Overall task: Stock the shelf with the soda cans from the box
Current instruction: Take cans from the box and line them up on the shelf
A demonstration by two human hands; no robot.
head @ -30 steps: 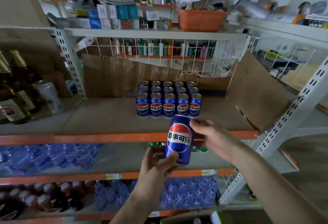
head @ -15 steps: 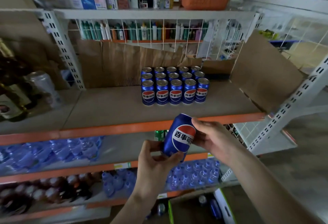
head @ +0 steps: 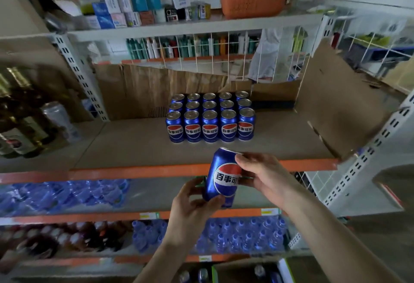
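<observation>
I hold one blue soda can [head: 220,174] with a red, white and blue logo in front of the shelf's orange edge, tilted a little to the right. My left hand [head: 193,210] grips its bottom from below. My right hand [head: 261,176] grips its upper right side. Behind it, on the cardboard-lined shelf [head: 134,146], a block of several matching cans [head: 210,118] stands upright in three rows. At the bottom edge, the open box [head: 247,271] shows a few more can tops.
Torn cardboard panels [head: 342,112] line the back and right of the shelf. Dark bottles [head: 20,123] stand at the left. Blue water bottles [head: 65,193] fill the lower shelves. An orange basket [head: 254,0] and small boxes sit on the top shelf. White perforated uprights [head: 367,157] frame the bay.
The can has tilted and moved slightly down and right in both hands. The view has shifted, bringing the stacked cans and the box below more into sight.
</observation>
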